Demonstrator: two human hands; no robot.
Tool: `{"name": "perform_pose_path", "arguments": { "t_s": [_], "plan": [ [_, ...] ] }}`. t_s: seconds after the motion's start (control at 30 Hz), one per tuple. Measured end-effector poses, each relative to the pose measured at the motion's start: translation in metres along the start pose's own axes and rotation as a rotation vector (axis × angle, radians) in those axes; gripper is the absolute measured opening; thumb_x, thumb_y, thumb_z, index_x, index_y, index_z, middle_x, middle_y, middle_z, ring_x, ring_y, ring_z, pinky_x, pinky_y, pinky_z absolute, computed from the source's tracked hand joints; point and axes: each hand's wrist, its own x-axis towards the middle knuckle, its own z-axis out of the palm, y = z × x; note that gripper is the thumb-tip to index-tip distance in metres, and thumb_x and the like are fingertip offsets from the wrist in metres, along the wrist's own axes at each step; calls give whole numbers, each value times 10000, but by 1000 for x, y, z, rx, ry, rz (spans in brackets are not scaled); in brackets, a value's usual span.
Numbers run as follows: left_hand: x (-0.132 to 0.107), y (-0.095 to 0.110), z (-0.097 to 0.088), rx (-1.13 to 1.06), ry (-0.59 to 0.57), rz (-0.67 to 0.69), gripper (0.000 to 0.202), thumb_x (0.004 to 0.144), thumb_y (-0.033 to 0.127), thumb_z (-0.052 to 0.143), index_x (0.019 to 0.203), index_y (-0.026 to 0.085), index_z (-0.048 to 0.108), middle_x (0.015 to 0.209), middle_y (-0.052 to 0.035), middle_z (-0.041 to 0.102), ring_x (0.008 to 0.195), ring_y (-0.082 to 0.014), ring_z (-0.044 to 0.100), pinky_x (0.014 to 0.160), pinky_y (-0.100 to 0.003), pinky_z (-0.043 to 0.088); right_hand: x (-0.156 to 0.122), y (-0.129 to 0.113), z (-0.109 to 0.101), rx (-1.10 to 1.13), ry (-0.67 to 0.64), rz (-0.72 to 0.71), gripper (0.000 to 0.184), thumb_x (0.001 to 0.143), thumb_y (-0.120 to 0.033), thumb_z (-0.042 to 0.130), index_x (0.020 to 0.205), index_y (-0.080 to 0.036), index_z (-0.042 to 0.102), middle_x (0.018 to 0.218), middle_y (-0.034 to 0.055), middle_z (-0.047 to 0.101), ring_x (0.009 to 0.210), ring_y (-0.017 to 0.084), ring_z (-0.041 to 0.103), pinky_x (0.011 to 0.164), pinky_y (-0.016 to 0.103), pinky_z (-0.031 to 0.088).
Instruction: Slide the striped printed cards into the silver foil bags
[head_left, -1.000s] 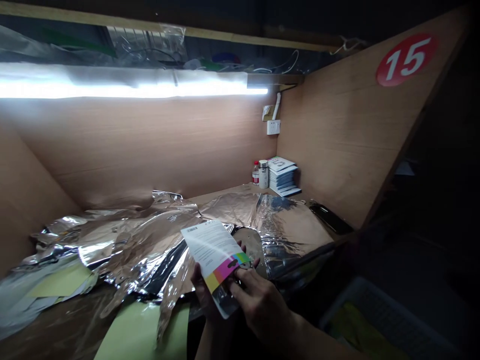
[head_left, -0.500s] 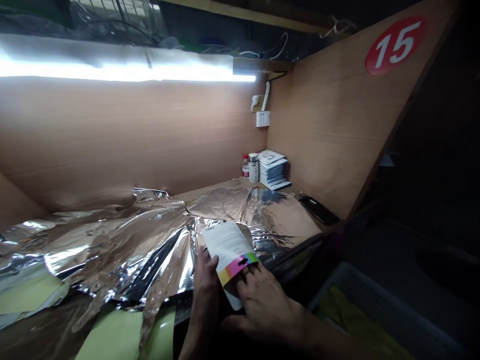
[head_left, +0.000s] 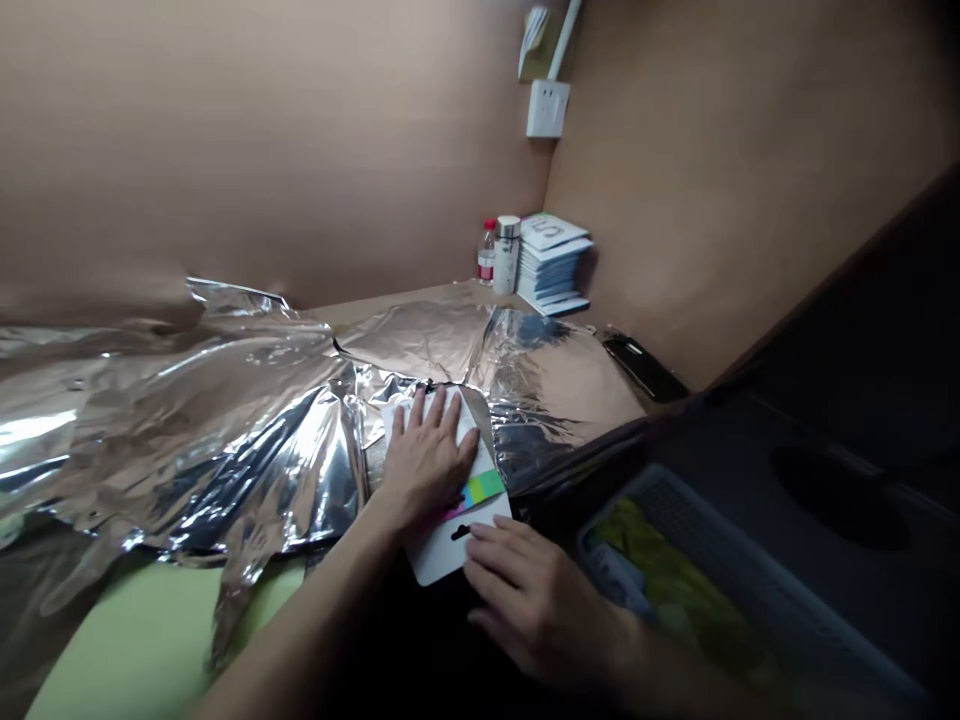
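Note:
A flat white card packet (head_left: 491, 512) with a rainbow-coloured band and a dark hang hole lies on silvery foil sheeting (head_left: 300, 450) near the front of the bench. My left hand (head_left: 427, 450) rests on its upper part, palm down and fingers spread, covering much of its face. At the packet's lower right edge is my right hand (head_left: 525, 590), its fingers slightly bent and a little apart. Those fingertips reach the edge beside the hang hole; whether they press on it I cannot tell.
In the back corner stand a red-capped bottle (head_left: 487, 255), a silver-topped flask (head_left: 507, 255) and a stack of white packets (head_left: 555, 265). A black phone (head_left: 645, 368) lies to the right. Below right is a grey basket (head_left: 720, 540) with yellow-green material.
My left hand has moved from the packet's left edge onto its face. My right hand has drawn back from under the band to the lower edge. The view has tilted down.

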Motion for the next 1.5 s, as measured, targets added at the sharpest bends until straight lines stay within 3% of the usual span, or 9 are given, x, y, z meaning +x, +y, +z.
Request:
{"name": "perform_pose_path", "arguments": {
  "t_s": [0.17,0.37,0.5,0.6,0.7,0.87,1.2,1.33,1.5],
  "plan": [
    [1,8,-13,12,97,10,615,1052,483,403,1561,140,434,1647,-165,419,1531,-411,317,1235,-629,249,3,35,-2,-67,58,-18,547,984,-279,635,1475,-71,514,1540,204,524,1472,333,410,1216,505,327],
    [-31,5,-35,-53,79,90,338,1069,330,413,962,195,703,1103,-124,758,1080,-287,694,928,-431,575,17,67,30,31,173,-81,359,960,-233,635,1316,-188,644,1323,112,708,1305,276,585,1034,438,421],
    [-89,-17,-40,-195,-2,231,444,897,619,688,1072,212,683,1433,-151,651,1406,-385,534,1062,-531,556,20,64,23,228,180,19,156,992,-246,667,1146,-239,689,1261,36,734,1240,231,619,1046,409,375],
    [-110,-26,-33,-287,31,191,313,990,509,593,960,216,696,1453,-124,647,1455,-366,488,1116,-556,522,29,58,17,312,197,157,49,1005,-267,677,980,-226,682,1062,14,752,1059,208,649,976,391,379],
    [-106,-23,-29,-362,84,89,365,1059,385,456,852,230,713,1299,-91,730,1321,-307,613,1089,-512,541,41,51,17,318,239,357,51,993,-240,687,1024,-215,655,976,10,714,970,200,623,933,380,375],
    [-92,-18,-36,-341,17,-85,476,1009,481,520,640,211,652,1204,-116,668,1097,-297,658,973,-488,571,52,46,16,198,181,463,80,928,-224,737,932,-210,658,941,26,646,976,223,564,902,351,405],
    [-77,-21,-39,-215,-119,-87,471,1022,367,453,746,199,795,1168,-128,631,1087,-310,545,1000,-525,503,62,41,5,43,93,521,158,946,-292,725,1069,-213,666,1005,72,624,988,259,548,897,385,466],
    [-77,-23,-40,-187,-63,-43,471,1041,375,441,714,196,729,1061,-129,629,962,-286,571,919,-510,533,48,28,19,-78,209,405,184,1018,-271,602,1173,-213,682,1190,131,651,1107,297,579,957,454,459],
    [-75,-19,-35,-70,24,28,209,1016,221,474,915,210,657,1045,-112,623,951,-303,569,853,-477,544,27,19,40,-120,92,199,442,1059,-290,538,1493,-206,529,1544,128,548,1467,311,431,1210,559,278]
  ]
}}
